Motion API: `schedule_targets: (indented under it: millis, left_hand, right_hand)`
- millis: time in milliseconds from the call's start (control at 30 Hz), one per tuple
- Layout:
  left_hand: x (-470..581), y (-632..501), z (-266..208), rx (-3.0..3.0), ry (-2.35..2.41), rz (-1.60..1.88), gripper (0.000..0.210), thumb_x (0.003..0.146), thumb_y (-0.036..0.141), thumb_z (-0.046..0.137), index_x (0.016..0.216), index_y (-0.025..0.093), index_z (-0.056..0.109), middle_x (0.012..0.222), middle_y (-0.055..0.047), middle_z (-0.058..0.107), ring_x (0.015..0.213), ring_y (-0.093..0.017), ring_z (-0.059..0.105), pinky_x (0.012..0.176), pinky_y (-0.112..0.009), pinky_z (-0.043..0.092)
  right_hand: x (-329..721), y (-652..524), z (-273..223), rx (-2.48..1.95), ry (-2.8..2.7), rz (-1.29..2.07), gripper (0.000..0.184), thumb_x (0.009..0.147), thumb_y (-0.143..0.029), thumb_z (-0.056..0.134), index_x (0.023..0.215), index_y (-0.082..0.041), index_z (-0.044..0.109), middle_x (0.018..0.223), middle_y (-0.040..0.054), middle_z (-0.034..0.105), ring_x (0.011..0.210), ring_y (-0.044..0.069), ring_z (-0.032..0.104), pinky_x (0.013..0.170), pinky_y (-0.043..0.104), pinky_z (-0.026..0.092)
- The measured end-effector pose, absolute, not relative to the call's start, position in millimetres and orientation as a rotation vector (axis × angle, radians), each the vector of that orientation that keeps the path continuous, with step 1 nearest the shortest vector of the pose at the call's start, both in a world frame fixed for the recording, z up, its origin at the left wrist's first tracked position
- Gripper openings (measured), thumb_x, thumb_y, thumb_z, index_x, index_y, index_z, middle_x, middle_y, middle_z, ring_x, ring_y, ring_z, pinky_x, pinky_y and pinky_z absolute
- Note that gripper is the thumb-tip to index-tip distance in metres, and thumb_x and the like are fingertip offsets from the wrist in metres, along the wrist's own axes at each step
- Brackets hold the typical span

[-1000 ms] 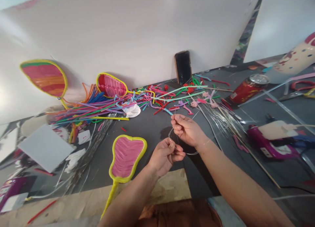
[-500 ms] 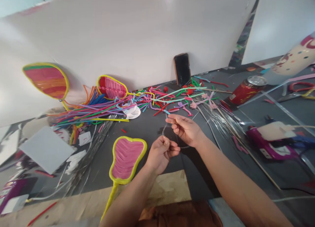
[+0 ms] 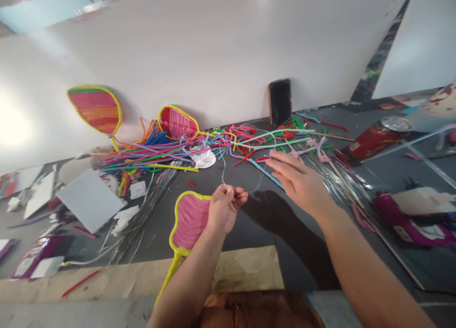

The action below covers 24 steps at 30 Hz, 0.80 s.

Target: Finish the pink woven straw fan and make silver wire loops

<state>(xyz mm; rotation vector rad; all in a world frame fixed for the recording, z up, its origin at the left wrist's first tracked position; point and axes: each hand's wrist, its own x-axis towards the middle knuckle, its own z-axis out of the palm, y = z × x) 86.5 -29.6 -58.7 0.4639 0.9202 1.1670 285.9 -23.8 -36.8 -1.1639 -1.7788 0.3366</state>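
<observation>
My left hand (image 3: 225, 207) is pinched closed on a thin, pale wire (image 3: 223, 169), which rises from the fingertips in a narrow bend. A fainter curve runs off to the right of that hand, too thin to trace fully. To the right, my right hand (image 3: 302, 181) is open, its fingers stretched toward the pile of coloured pipe cleaners (image 3: 171, 152). Just beyond its fingertips lies a blue pipe cleaner (image 3: 263, 170). Partly behind my left hand and forearm lies a pink leaf-shaped panel (image 3: 188, 219) edged in yellow, with a yellow stem.
A phone (image 3: 280, 102) leans on the white board (image 3: 221, 52). At the right are a red can (image 3: 379, 140) and a purple device (image 3: 409, 223). Bundles of thin wires (image 3: 142, 223) lie left, beside a white square (image 3: 90, 202). Two painted panels (image 3: 98, 110) stand behind.
My right hand has let go of the wire, moved right and spread its fingers. My left hand keeps its pinch and has moved slightly up and left. The view has shifted, moving the scene right.
</observation>
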Motion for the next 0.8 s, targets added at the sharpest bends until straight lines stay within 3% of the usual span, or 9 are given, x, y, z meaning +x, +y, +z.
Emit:
schedule_targets:
  millis: [133, 300, 467, 800]
  left_hand:
    - [89, -33, -57, 0.472, 0.907, 1.104, 0.025, 0.07, 0.024, 0.072, 0.07, 0.015, 0.049, 0.067, -0.001, 0.065, 0.06, -0.012, 0.064, 0.057, -0.02, 0.052]
    - [92, -35, -54, 0.475, 0.907, 1.077, 0.027, 0.069, 0.026, 0.073, 0.069, 0.015, 0.048, 0.065, 0.0, 0.063, 0.059, -0.012, 0.064, 0.056, -0.021, 0.052]
    - [94, -38, -56, 0.507, 0.9, 1.073, 0.029, 0.07, 0.028, 0.072, 0.071, 0.016, 0.047, 0.068, -0.001, 0.064, 0.061, -0.013, 0.064, 0.058, -0.023, 0.052]
    - [100, -43, -59, 0.514, 0.92, 1.121, 0.031, 0.068, 0.03, 0.073, 0.071, 0.016, 0.046, 0.068, -0.001, 0.064, 0.061, -0.013, 0.064, 0.06, -0.025, 0.051]
  right_hand:
    - [301, -18, -33, -1.182, -2.142, 0.217, 0.033, 0.088, -0.017, 0.049, 0.117, -0.029, 0.06, 0.128, 0.0037, 0.057, 0.111, 0.022, 0.057, 0.094, 0.038, 0.047]
    - [312, -11, -32, -1.095, -2.412, -0.061, 0.03, 0.09, -0.012, 0.042, 0.111, -0.02, 0.062, 0.113, 0.01, 0.063, 0.102, 0.021, 0.06, 0.086, 0.037, 0.051]
    - [316, -5, -33, -1.024, -2.454, -0.138, 0.025, 0.09, -0.013, 0.043, 0.102, -0.018, 0.064, 0.096, 0.0082, 0.066, 0.089, 0.02, 0.062, 0.078, 0.033, 0.053]
    - [310, -5, -34, -1.101, -2.368, -0.188, 0.028, 0.086, -0.01, 0.041, 0.092, -0.019, 0.067, 0.09, 0.0075, 0.067, 0.08, 0.018, 0.063, 0.071, 0.031, 0.051]
